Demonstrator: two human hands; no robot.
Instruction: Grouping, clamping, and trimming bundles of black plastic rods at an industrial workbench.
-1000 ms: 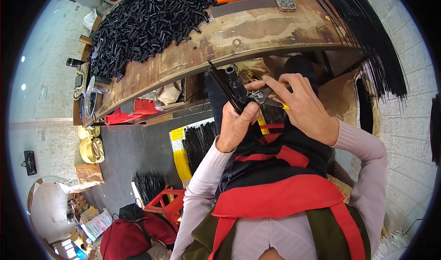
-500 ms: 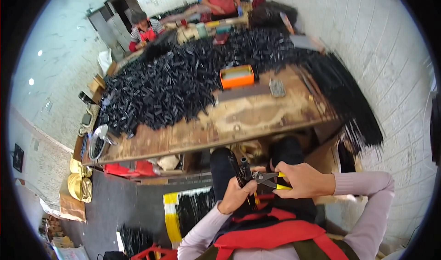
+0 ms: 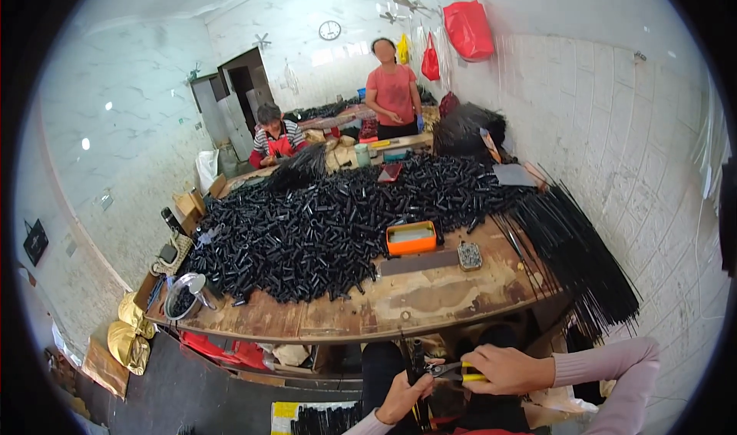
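Near the lower edge, my left hand is closed around a bunch of thin black rods with a dark tube, held upright like part of an umbrella frame. My right hand grips pliers with yellow handles. Their metal jaws meet the work just above my left fingers; whether they bite on anything is too small to tell. Both hands are in front of the bench's near edge, above my lap.
On the wooden bench lies a wide heap of short black tubular parts. An orange box, a tin of small metal pieces and long black rods are at the right. Two people work beyond the bench.
The view has tilted up, so the bench and my hands appear lower, and more of the far room shows. My left hand still holds the rods and my right hand the pliers.
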